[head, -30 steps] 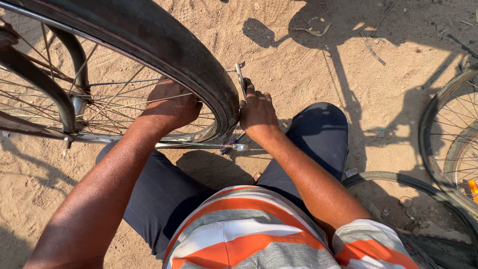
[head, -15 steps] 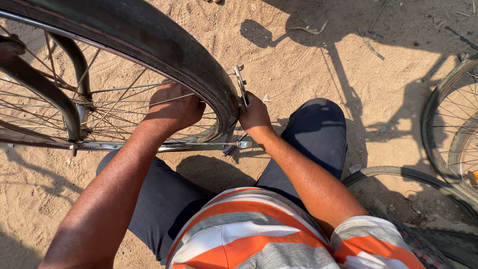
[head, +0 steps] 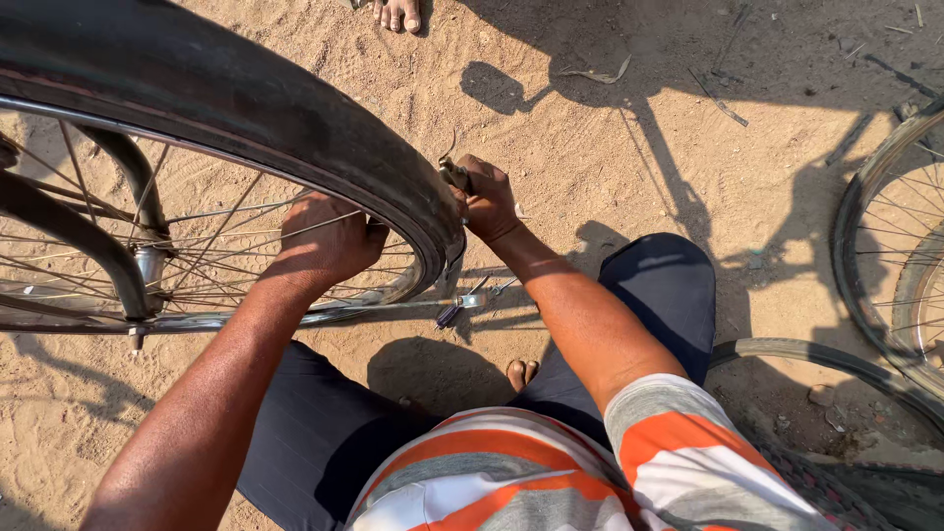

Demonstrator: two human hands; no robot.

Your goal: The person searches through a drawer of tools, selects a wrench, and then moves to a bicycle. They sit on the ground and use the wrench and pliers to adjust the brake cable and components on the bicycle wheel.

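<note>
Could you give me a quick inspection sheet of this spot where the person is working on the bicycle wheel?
Surface: sandy ground, sunlit with long shadows.
Job's things: bicycle wheel with black tyre and steel spokes; small metal tool at the tyre's edge.
Clutter: small tools on the sand below the rim; twigs and scraps at the top right.
Hands: left hand grips the inside of the rim; right hand, fingers closed, holds the metal tool against the tyre.
Cables: nothing seen.
Surroundings: another wheel at the right edge, a loose tyre on the ground, another person's toes at the top.

Matt rubber tyre (head: 246,98); shiny metal spokes (head: 226,231); rough sand (head: 610,128).
</note>
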